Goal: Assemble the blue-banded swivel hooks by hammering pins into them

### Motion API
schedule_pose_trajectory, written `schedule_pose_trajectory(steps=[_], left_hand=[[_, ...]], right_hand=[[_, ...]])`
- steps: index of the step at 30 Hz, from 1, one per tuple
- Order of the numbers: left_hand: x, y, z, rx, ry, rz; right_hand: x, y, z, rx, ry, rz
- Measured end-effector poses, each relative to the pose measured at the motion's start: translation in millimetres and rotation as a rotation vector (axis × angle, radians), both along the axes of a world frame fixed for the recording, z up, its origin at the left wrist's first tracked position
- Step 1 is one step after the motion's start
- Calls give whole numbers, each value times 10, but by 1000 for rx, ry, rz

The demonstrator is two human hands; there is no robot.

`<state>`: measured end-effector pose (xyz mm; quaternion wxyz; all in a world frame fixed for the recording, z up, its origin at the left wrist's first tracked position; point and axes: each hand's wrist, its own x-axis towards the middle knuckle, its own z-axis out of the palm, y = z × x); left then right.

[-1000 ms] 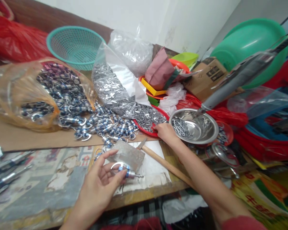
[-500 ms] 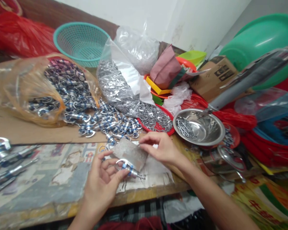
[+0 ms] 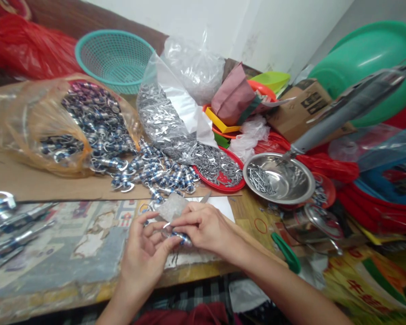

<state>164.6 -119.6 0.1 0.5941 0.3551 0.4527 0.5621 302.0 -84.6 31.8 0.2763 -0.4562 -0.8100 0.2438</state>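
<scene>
1. Head view: both hands meet at the table's near edge, pinching one small blue-and-silver hook fitting [image 3: 176, 234]. Left hand [image 3: 145, 257] grips it from below, right hand [image 3: 206, 228] closes on it from above.
2. Just beyond the fingers sits a grey metal block [image 3: 172, 208], then a loose pile of the same fittings [image 3: 155, 174].
3. Up and right of the right hand: red tray [image 3: 223, 174] and steel bowl [image 3: 279, 178] of nails.

My right hand [image 3: 203, 228] hides most of the small blue-and-silver part [image 3: 177, 234]; at nine o'clock, blurred metal pieces [image 3: 6, 225] are cut off.
</scene>
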Motion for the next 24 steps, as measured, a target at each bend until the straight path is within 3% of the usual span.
schedule_pose_trajectory(steps=[2,5,8,11,13,15,19,24], left_hand=[[1,-4,4,1,0,7],[9,-9,6,-7,-1,22],[17,-8,7,-12,-12,28],[18,-2,4,-5,-15,37],[15,-2,0,-2,-12,41],[13,-5,-5,-7,-13,32],[8,-15,-10,-23,-17,29],[9,-14,-6,-25,-22,31]], right_hand=[[24,-28,1,30,101,-48],[263,-81,-33,100,198,-253],[638,-159,-147,80,-91,-395],[890,-257,-239,-32,-364,-339],[914,-328,-202,-36,-358,-355],[848,-406,-73,38,-266,-357],[655,-561,224,219,-124,-154],[580,-641,233,265,-302,-35]])
